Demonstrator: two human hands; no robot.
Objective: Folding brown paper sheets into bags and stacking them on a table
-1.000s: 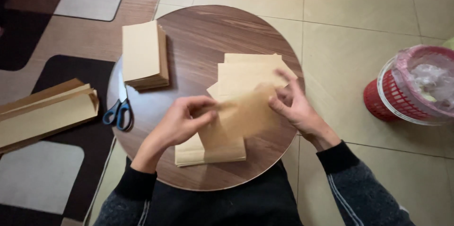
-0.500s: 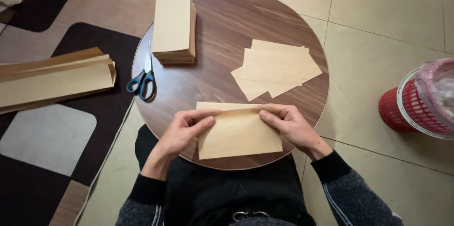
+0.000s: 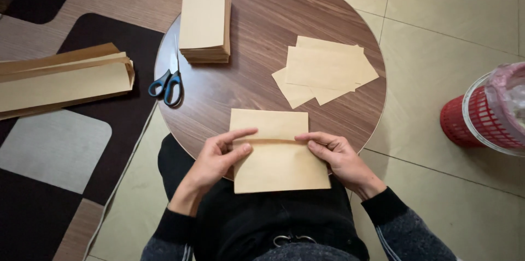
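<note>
A tan paper sheet [image 3: 276,154] lies at the near edge of the round wooden table [image 3: 262,26], with a crease across it. My left hand [image 3: 219,157] presses on its left side, index finger along the crease. My right hand [image 3: 336,157] presses on its right side, fingertips at the same crease. Both hands lie flat on the sheet with fingers together. Farther back on the table rest a few loose tan sheets [image 3: 322,69], and at the back left stands a neat stack of folded tan paper [image 3: 205,20].
Blue-handled scissors [image 3: 168,83] lie at the table's left edge. Long tan paper strips [image 3: 60,80] rest on the patterned rug [image 3: 49,151] to the left. A red basket with a plastic liner [image 3: 486,110] stands on the tiled floor at the right.
The sheet was lifted from the loose pile, brought to the near edge and laid flat. My hands now press along a crease across it. The camera view shifted downward.
</note>
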